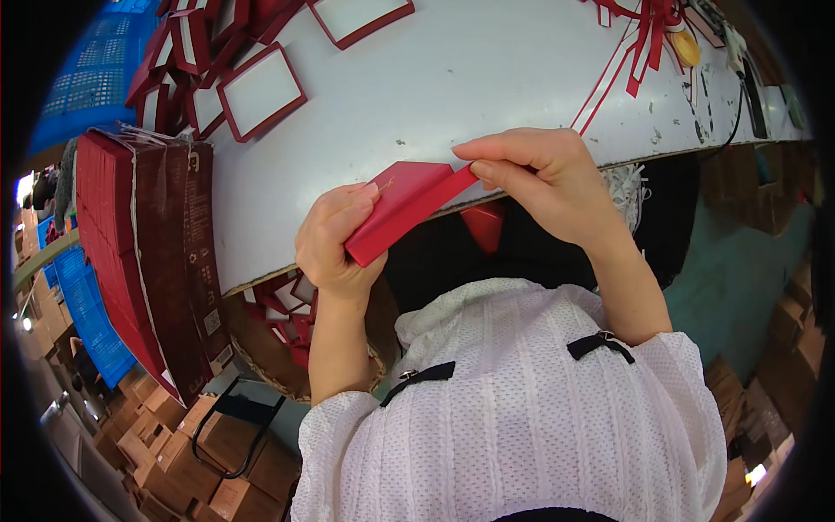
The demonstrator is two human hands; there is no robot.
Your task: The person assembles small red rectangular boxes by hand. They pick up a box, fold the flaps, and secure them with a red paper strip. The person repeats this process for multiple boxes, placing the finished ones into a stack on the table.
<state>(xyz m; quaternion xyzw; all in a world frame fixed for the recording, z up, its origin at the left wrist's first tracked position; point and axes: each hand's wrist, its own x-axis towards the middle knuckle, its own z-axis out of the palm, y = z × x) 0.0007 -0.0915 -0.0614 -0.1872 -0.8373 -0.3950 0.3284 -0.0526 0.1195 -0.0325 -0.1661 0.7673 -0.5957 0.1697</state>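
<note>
A small red box with faint gold lettering on its top is held tilted over the table's near edge. My left hand is closed round its left end. A flat red strip runs along the box's near side and reaches just past its right corner. Whether this strip is ribbon or part of the box, I cannot tell. Its right end is pinched between the thumb and forefinger of my right hand, close to the box's corner.
Open red box parts with white insides pile up at the table's far left. Red ribbons and a yellow roll lie at the far right. A carton of red boxes stands left, with a bin below the table.
</note>
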